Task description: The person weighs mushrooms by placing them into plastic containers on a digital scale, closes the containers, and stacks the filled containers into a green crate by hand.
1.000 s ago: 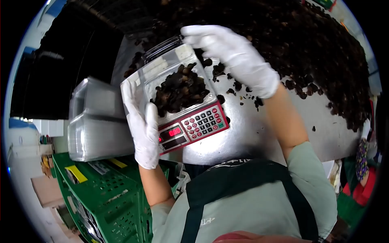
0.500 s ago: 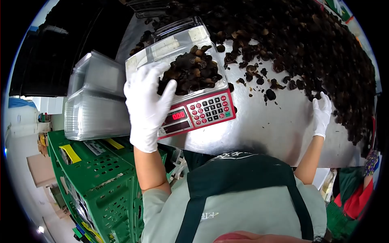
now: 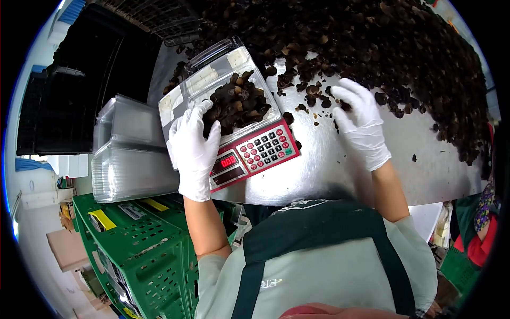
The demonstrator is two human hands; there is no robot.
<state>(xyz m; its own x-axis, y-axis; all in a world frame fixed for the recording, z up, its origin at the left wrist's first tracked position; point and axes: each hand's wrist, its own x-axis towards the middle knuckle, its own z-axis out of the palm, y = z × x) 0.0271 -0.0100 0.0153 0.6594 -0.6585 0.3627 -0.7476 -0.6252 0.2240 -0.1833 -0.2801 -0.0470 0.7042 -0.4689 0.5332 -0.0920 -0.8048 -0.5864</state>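
Note:
A red-rimmed weighing scale [image 3: 255, 154] showing 0.00 stands on the metal table. On it sits a clear plastic tray [image 3: 272, 118] heaped with dark wood ear mushrooms [image 3: 236, 103]. At the tray's left side is my left hand [image 3: 194, 141], in a white glove, its thumb and fingers apart against the edge of the heap; whether it grips the tray is hidden. My gloved right hand [image 3: 364, 125] is over loose mushroom pieces [image 3: 316, 98] right of the scale. Its thumb and fingers are apart, with dark pieces showing in the gap.
A large mushroom pile [image 3: 372, 48] covers the table's far and right parts. Stacked clear trays [image 3: 130, 170] stand left of the scale, above green crates [image 3: 143, 250]. A black crate [image 3: 154, 18] is at the back. Another person's red sleeve [image 3: 473, 250] shows at the right.
My right hand has moved left from the pile's right edge to the loose pieces nearer the scale. My left hand stays by the tray, its fingers nearer the heap. The view has shifted slightly.

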